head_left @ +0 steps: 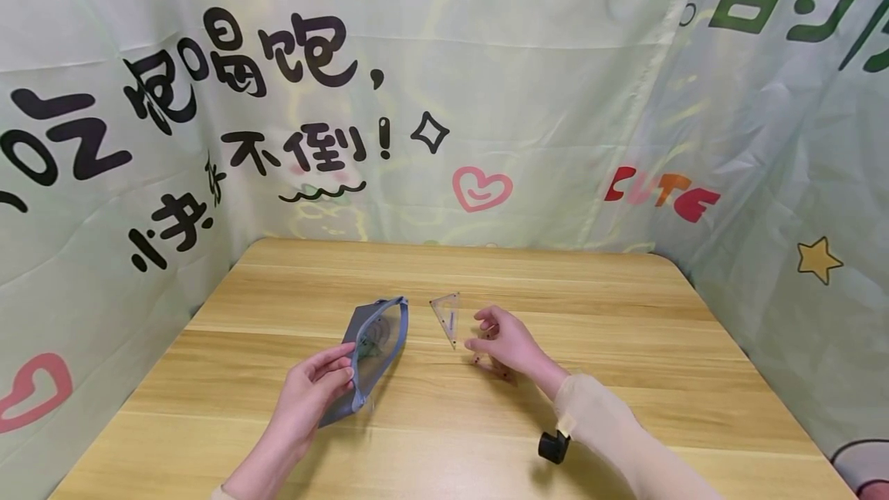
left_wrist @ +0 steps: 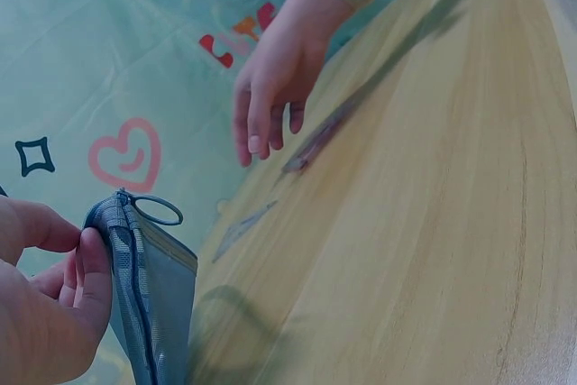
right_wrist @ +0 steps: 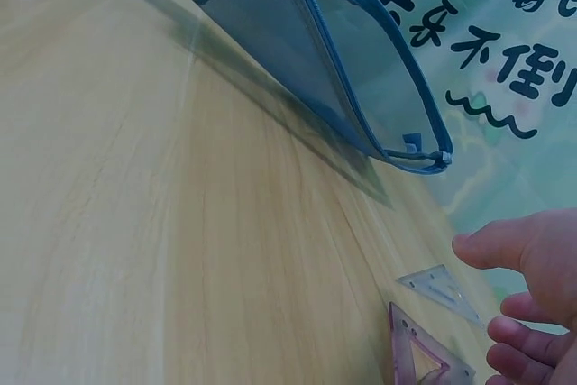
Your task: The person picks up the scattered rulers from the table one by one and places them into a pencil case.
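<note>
On the left of the table, my left hand (head_left: 312,396) pinches the edge of a blue zip pouch (head_left: 380,349) between thumb and fingers. The pouch stands tilted with its zipped mouth spread apart; something greenish shows through its mesh, too blurred to name. My right hand (head_left: 512,343) hovers above the wood with fingers loosely bent and nothing in them. Beneath it lies a pinkish set square (head_left: 495,367), partly covered by the hand in the head view. A clear set square (head_left: 450,320) lies between pouch and right hand; both squares show in the right wrist view.
The wooden table (head_left: 611,315) has rounded far corners. Printed cloth (head_left: 556,99) hangs behind it and along both sides. A small black device (head_left: 553,447) is fixed at my right sleeve's cuff.
</note>
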{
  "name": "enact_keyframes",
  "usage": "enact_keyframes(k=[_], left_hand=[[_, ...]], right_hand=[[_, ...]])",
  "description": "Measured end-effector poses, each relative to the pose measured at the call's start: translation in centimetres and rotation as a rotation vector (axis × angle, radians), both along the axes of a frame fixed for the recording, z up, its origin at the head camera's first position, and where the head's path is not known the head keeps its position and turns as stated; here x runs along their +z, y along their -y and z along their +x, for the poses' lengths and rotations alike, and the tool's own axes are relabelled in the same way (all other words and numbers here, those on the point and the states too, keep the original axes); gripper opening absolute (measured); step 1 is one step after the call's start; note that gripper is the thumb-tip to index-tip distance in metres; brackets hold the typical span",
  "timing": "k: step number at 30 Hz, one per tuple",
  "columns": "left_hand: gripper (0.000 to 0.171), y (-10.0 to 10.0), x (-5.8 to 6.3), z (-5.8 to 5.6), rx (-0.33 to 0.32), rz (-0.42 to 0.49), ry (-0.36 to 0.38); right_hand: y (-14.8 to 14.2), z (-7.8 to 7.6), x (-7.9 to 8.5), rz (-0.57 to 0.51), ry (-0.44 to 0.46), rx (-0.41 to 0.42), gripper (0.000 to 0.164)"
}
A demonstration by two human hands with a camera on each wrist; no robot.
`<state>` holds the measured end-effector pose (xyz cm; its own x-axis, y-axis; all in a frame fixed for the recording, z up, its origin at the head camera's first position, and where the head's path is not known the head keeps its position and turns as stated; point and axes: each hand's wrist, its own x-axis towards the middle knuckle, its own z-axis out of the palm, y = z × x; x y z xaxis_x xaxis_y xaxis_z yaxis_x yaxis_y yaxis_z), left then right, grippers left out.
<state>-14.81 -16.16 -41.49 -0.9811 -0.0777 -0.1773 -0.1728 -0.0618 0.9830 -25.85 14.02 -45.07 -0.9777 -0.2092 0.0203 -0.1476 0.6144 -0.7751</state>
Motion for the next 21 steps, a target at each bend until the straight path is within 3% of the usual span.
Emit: enact_keyframes(k=[15,21], left_hand=[[0.046,-0.1,0.0,0.0,0.006,-0.001,0.004],[0.046,-0.1,0.0,-0.1,0.005,-0.004,0.003]], right_hand=[[-1.2,0.9,-0.5,0.007,-0.025,-0.039,0.067],[-1.6,1.3,-0.7,0.066,-0.055,-0.032,0.07]])
